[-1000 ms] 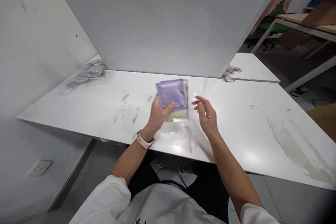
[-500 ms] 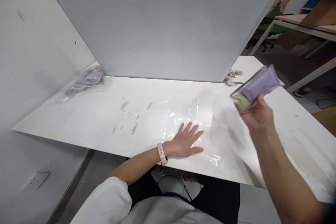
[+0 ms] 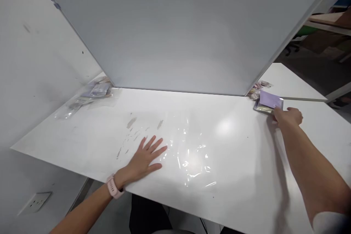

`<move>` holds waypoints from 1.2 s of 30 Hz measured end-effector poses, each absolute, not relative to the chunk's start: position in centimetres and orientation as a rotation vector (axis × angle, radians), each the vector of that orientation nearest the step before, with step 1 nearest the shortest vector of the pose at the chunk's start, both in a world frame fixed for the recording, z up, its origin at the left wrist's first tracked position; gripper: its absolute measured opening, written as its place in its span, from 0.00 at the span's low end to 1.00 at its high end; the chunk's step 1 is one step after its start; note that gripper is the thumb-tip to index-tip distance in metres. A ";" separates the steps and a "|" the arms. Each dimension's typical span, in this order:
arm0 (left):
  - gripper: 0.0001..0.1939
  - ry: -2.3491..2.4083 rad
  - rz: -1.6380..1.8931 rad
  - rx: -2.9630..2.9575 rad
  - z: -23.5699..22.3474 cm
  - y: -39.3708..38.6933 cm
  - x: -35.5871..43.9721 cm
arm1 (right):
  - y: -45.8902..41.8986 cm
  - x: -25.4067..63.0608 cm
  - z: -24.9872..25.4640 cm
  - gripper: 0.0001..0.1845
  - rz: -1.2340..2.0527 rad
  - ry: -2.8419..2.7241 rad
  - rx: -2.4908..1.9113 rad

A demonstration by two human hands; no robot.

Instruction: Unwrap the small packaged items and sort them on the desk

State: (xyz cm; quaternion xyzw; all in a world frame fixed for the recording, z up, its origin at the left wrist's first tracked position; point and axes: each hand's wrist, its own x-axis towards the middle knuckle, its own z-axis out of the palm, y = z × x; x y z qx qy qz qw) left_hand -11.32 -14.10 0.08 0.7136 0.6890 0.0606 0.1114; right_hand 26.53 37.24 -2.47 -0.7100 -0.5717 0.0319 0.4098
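Note:
My right hand (image 3: 287,116) is closed on the near edge of some flat packets, a purple packet (image 3: 270,99) on top of a pale yellow-green packet (image 3: 263,108). They are at the right end of the whiteboard's foot, beside a small heap of wrapped pieces (image 3: 254,93). Whether the packets rest on the table cannot be made out. My left hand (image 3: 144,159), with a pink watch on its wrist, lies with fingers spread on the white table (image 3: 230,161). Just right of it, a clear plastic bag (image 3: 189,157) is spread flat, visible mostly by its glints.
A large whiteboard (image 3: 175,36) stands across the back of the table. At the back left lies a pile of bagged purple packets (image 3: 98,89) and clear film. A wall (image 3: 30,91) borders the left side. Brownish scuff marks (image 3: 131,122) show on the tabletop.
The packets went from my left hand to my right, which carried them right and back to the whiteboard's corner. My left hand flattened on the bag, then slid left off it.

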 end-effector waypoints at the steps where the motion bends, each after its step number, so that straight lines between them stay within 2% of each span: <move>1: 0.32 2.035 0.163 2.097 0.1 -14.8 -12.8 | 37.5 25.8 -2.7 0.25 0.096 -1.376 -1.873; 3: 0.29 2.046 0.141 2.083 0.6 -16.5 -15.9 | 36.8 24.6 -3.1 0.35 0.134 -1.233 -1.970; 4: 0.28 2.066 0.135 2.053 1.0 -17.4 -17.7 | 35.9 24.0 -3.2 0.36 0.125 -1.221 -1.942; 9: 0.23 2.172 0.095 1.624 4.3 -23.3 -27.9 | 26.6 20.1 -2.3 0.22 0.052 -1.696 -1.353; 11: 0.23 2.222 0.162 1.380 5.3 -25.4 -31.9 | 22.1 17.7 -1.5 0.19 0.188 -1.874 -1.177; 16: 0.31 2.545 0.436 0.912 6.1 -27.0 -38.5 | 12.9 11.4 -0.2 0.17 0.675 -2.165 -0.827; 20: 0.22 2.849 0.466 0.631 6.5 -23.7 -41.3 | 8.0 8.2 -0.2 0.15 0.935 -2.294 -0.650; 21: 0.22 2.960 0.459 0.570 6.6 -22.3 -41.9 | 7.1 7.7 -0.2 0.15 0.988 -2.311 -0.626; 25: 0.42 3.208 0.692 0.718 7.3 -15.4 -43.3 | 5.2 6.4 -0.1 0.15 1.119 -2.339 -0.605; 28: 0.53 3.044 0.936 0.850 7.6 -10.6 -44.2 | 5.1 6.0 0.0 0.15 1.165 -2.325 -0.658; 30: 0.57 2.954 0.987 0.835 7.5 -8.4 -45.1 | 5.2 6.0 -0.2 0.14 1.191 -2.306 -0.714; 33: 0.55 2.924 0.908 0.782 6.9 -6.7 -46.6 | 5.4 6.1 -0.6 0.13 1.235 -2.284 -0.776; 36: 0.44 2.877 0.776 0.919 5.8 -6.6 -47.8 | 5.6 6.2 -0.8 0.14 1.282 -2.282 -0.792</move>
